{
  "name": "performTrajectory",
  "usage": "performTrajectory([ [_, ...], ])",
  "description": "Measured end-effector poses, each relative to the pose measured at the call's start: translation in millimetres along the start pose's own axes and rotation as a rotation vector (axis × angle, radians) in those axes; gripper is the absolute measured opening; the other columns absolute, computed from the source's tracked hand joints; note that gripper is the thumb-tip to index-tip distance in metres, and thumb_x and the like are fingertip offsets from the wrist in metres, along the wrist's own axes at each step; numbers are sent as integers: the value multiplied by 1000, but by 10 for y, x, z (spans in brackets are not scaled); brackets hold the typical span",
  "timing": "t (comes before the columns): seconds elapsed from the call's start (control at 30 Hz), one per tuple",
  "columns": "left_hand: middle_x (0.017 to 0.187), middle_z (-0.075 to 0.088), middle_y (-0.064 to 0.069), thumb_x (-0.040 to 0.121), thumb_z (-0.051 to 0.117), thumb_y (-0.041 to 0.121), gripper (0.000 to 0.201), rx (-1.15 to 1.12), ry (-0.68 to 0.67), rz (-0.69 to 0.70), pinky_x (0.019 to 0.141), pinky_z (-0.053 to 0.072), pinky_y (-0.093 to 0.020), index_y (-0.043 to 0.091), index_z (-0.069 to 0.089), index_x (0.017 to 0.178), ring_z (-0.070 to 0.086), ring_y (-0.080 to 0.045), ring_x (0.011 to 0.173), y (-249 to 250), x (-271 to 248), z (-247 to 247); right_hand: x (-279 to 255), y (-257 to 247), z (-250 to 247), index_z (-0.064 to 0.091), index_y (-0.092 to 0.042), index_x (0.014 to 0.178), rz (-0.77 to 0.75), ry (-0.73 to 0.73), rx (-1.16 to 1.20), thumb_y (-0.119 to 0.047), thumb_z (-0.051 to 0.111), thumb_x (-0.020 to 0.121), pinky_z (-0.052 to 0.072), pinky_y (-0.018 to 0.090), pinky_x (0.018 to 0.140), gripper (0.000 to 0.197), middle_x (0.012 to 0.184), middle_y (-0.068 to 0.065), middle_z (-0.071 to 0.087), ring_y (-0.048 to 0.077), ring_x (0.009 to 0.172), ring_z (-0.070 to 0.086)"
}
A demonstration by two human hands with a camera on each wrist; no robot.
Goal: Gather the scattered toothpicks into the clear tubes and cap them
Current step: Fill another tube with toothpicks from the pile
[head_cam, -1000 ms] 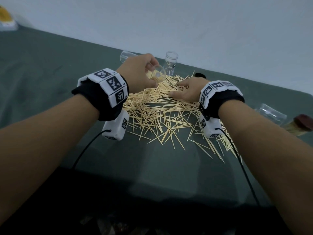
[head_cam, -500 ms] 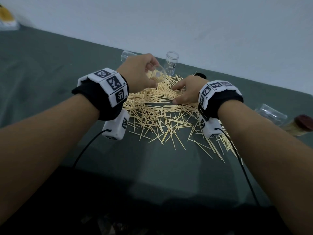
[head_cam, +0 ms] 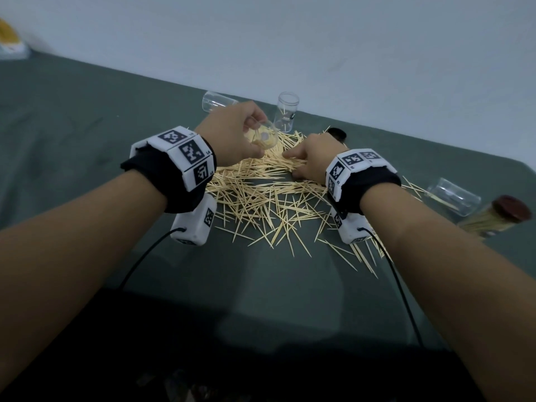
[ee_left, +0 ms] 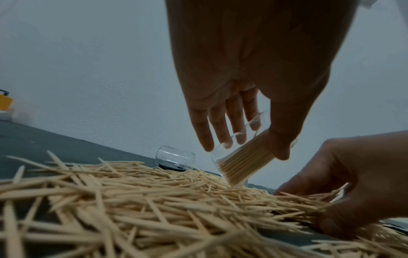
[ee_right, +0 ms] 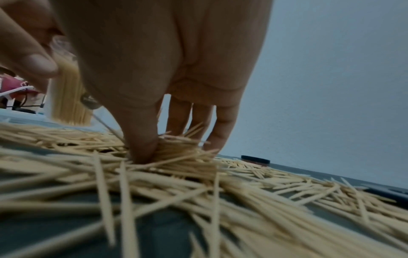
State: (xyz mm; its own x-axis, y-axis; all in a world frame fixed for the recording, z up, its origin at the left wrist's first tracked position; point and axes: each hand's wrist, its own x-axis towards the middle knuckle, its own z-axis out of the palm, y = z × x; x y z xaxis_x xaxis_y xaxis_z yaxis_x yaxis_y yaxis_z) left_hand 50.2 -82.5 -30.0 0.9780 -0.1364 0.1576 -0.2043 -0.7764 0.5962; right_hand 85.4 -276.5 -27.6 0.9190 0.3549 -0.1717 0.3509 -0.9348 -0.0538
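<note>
Toothpicks [head_cam: 261, 195] lie in a loose pile at table [head_cam: 87, 134] centre. Right hand [head_cam: 311, 158] pinches a bunch at the pile's 1 o'clock edge. Left hand [head_cam: 232, 132] grips a tilted, part-filled clear tube [head_cam: 264, 137] at 12. Upright empty tube [head_cam: 286, 116] just beyond; capped full tube [head_cam: 493, 219] at 3.

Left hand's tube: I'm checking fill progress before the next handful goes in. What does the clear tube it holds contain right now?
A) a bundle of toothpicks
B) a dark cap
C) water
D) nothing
A: in the left wrist view the left hand grips a tilted clear tube with toothpicks packed side by side inside it.
</note>
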Motion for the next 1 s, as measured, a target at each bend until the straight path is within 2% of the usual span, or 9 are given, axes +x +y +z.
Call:
performTrajectory([
  [0.1,114,59,12,77,80,25,53,3,-14,1,68,34,-8,24,54,123,54,-7,105,9,-13,11,-36,12,21,46,-32,143,14,24,36,-28,73,86,46,34,100,63,136,4,57,24,122,55],
  [0.2,116,59,11,78,80,26,53,6,-18,-5,70,33,-8,25,53,124,55,-8,105,12,-24,14,-53,14,35,52,-20,139,41,54,76,-29,75,83,46,35,101,61,128,3,62,23,119,56],
  [0.33,117,61,12,77,80,28,53,4,-21,-22,83,40,-18,27,53,123,56,-9,107,22,-40,24,-18,1,51,65,-29,126,44,51,86,-29,75,83,49,30,95,44,123,-3,67,20,109,62],
  [0.5,120,61,11,77,80,28,54,-4,-15,-30,87,41,-22,27,53,124,56,-9,109,29,-55,36,-13,1,82,64,-33,126,38,59,67,-31,72,85,47,27,88,42,123,-1,66,22,107,62],
  [0.63,118,61,11,77,80,28,54,0,-25,-37,85,40,-22,27,53,123,56,-9,108,29,-58,45,-13,8,90,64,-32,127,44,59,78,-30,72,86,48,29,93,42,125,0,65,22,109,61],
  [0.87,121,60,10,78,80,28,56,11,-29,-46,87,39,-23,27,52,126,52,-7,109,23,-61,42,-21,12,65,63,-32,127,41,43,64,-26,70,89,48,28,90,40,125,0,65,22,109,61],
  [1.0,121,60,10,78,80,26,55,13,-32,-40,86,38,-21,26,53,126,54,-8,110,49,-59,63,-31,39,58,65,-34,126,35,52,56,-24,65,92,45,23,79,35,120,1,66,22,104,62],
])
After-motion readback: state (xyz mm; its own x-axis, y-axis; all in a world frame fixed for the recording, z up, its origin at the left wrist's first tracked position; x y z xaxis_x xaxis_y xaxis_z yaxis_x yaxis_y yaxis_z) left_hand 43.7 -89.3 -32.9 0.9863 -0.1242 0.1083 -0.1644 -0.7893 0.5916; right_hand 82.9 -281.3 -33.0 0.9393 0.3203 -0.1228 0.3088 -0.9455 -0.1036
